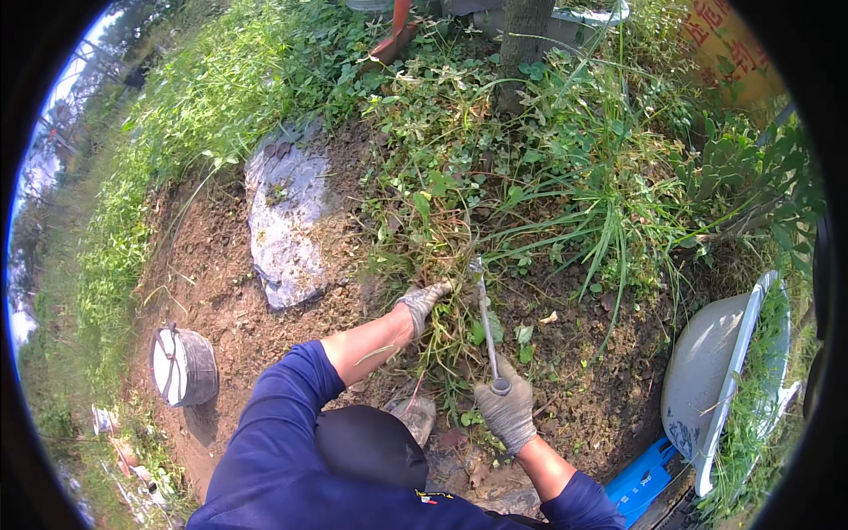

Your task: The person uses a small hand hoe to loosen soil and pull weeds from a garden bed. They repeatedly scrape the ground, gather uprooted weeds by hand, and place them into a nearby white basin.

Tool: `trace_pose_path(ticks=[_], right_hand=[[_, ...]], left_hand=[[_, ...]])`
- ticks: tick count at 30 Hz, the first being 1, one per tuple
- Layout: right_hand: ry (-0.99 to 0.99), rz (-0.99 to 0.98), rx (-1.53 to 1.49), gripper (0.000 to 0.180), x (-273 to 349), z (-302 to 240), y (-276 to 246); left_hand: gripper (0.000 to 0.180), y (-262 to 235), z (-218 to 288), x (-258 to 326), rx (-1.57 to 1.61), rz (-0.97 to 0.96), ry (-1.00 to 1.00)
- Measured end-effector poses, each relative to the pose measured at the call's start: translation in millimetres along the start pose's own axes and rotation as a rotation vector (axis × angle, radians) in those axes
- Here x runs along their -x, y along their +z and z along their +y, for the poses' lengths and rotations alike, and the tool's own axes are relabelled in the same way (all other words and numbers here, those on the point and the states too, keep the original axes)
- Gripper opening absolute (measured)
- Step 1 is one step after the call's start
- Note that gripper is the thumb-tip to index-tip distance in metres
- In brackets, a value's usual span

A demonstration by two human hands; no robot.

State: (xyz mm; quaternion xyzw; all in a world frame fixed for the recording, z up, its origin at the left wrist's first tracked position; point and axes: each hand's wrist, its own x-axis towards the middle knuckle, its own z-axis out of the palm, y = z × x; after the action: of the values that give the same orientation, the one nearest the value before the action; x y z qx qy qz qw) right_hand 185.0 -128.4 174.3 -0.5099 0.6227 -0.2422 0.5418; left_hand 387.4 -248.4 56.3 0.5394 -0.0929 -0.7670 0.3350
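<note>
My left hand [424,305], in a grey knit glove, is closed round a clump of weeds [442,340] at the middle of the view. Stems and leaves partly cover its fingers. In my right hand [508,409], also gloved, is a hand tool [487,327] with a slim grey metal shaft and a hollow round end by the thumb. Its shiny far end reaches into the growth just right of my left hand, and leaves hide most of the blade's shape. Bare brown soil [574,371] lies to the right of the tool.
A large flat rock [287,221] lies left of the weeds. A bucket [184,364] stands at the left. On the right, a white basin [707,375] leans on its side near a blue object [638,486]. A tree trunk [526,49] and long grass [609,208] rise ahead.
</note>
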Motion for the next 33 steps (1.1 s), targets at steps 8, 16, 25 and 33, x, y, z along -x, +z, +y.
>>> trace_pose_path(ticks=[8, 16, 25, 33], right_hand=[[-0.253, 0.18, 0.072, 0.055, 5.5, -41.8, 1.2], [-0.589, 0.427, 0.301, 0.041, -103.2, -172.8, -58.6], [-0.596, 0.561, 0.086, 0.047, -58.7, -103.2, -126.5], [-0.19, 0.235, 0.407, 0.041, 38.4, 56.2, -131.9]], left_hand=[[0.036, 25.6, 40.4, 35.0, 0.326, -0.266, -0.003], [0.042, 119.7, 243.4, 27.3, 0.025, -0.272, 0.634], [0.036, 80.1, 283.1, 5.6, -1.753, 0.917, 1.414], [0.021, 76.4, 113.8, 29.6, -1.818, 0.015, 1.486]])
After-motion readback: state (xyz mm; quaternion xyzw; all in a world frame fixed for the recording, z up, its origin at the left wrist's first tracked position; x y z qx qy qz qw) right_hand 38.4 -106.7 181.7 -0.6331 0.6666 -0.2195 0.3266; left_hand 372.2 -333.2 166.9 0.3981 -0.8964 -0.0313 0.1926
